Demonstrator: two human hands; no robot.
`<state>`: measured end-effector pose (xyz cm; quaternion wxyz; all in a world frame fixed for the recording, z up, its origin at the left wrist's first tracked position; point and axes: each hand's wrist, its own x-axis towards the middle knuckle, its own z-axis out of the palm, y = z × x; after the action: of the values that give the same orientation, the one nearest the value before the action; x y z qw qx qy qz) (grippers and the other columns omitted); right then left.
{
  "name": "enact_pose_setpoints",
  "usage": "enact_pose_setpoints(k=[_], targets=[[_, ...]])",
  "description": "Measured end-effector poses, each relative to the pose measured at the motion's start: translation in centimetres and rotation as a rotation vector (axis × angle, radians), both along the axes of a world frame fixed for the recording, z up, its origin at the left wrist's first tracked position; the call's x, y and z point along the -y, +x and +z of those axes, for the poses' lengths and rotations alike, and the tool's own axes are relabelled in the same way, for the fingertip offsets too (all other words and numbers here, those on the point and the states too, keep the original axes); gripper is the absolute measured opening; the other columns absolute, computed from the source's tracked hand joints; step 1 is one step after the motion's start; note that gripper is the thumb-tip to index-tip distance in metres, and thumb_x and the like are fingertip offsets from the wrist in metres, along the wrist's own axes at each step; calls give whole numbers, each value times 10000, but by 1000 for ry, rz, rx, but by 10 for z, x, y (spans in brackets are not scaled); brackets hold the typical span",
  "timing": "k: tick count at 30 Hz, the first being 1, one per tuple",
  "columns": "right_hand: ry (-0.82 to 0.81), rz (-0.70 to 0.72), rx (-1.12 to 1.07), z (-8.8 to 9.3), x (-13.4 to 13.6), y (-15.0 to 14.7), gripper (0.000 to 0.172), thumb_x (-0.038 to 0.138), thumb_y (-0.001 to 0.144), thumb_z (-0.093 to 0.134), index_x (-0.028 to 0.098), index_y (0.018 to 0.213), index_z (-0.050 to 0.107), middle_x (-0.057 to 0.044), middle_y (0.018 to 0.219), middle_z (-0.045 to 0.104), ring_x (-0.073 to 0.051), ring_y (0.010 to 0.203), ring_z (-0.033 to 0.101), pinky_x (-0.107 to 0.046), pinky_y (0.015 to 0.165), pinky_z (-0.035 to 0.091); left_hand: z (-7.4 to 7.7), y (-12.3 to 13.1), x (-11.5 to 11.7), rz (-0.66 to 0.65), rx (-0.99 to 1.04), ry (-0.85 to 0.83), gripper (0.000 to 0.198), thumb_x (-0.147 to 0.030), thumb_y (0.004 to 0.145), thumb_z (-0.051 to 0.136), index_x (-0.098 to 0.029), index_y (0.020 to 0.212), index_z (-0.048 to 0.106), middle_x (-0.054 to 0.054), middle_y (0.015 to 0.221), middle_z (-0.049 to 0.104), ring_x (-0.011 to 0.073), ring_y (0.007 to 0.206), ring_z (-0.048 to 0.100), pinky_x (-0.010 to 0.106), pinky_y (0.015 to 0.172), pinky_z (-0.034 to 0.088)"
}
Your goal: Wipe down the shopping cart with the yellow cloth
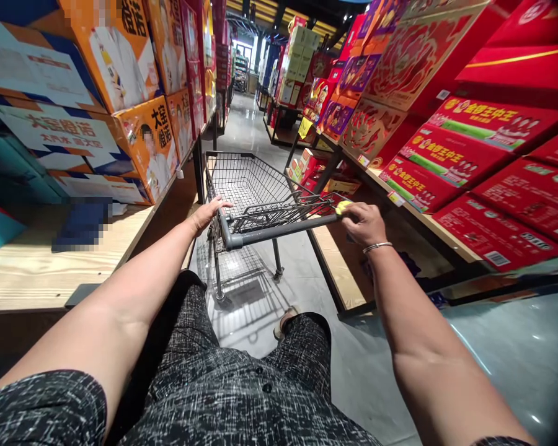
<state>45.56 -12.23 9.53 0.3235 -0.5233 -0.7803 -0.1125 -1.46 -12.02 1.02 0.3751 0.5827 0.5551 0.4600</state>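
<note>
A wire shopping cart (248, 176) stands in front of me in the aisle, its basket holding nothing that I can see. My left hand (210, 214) is closed on the cart's left side frame, just ahead of the grey handlebar (279, 231). At the handlebar's right end, my right hand (363, 222) is wrapped round the bar. A small yellow thing (343, 207) shows beside the right fingers; I cannot tell whether it is held or part of the cart.
Orange drink cartons (144, 145) are stacked on a wooden shelf (134, 241) close at left. Red boxes (446, 148) fill the right-hand shelf, whose lower wooden ledge (339, 266) runs near the cart. The shiny floor (246, 114) continues ahead between the displays.
</note>
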Motion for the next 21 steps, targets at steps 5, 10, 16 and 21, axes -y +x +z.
enact_pose_setpoints(k=[5, 10, 16, 21], targets=[[-27, -280, -142, -4, -7, -12, 195, 263, 755, 535, 227, 830, 712, -61, 1013, 746, -234, 951, 630, -400, 925, 420, 3, 3, 2, -69, 41, -3, 356, -489, 799, 509, -213, 773, 733, 121, 1322, 701, 351, 1438, 427, 528, 1223, 286], [64, -159, -154, -23, 42, -107, 218, 299, 864, 551, 234, 964, 734, -75, 1072, 725, -264, 1036, 573, -441, 978, 416, 3, 15, 8, -53, 96, 43, 310, -441, 767, 508, -229, 602, 662, 89, 1344, 690, 331, 1565, 206, 559, 1270, 151], [133, 200, -137, -29, 124, -224, 225, 321, 900, 626, 308, 1081, 758, -61, 1194, 698, -296, 1105, 500, -470, 984, 444, -1, 17, 14, -29, 95, 125, 394, -489, 824, 452, -207, 761, 719, 106, 1362, 667, 316, 1479, 377, 523, 1237, 266], [110, 368, 37, -20, 141, -256, 298, 342, 925, 624, 343, 1200, 737, -29, 1332, 652, -292, 1137, 480, -455, 980, 456, 19, 16, 21, 203, 90, 140, 321, -375, 842, 475, -182, 993, 683, 108, 1165, 726, 266, 1131, 652, 460, 1073, 475]])
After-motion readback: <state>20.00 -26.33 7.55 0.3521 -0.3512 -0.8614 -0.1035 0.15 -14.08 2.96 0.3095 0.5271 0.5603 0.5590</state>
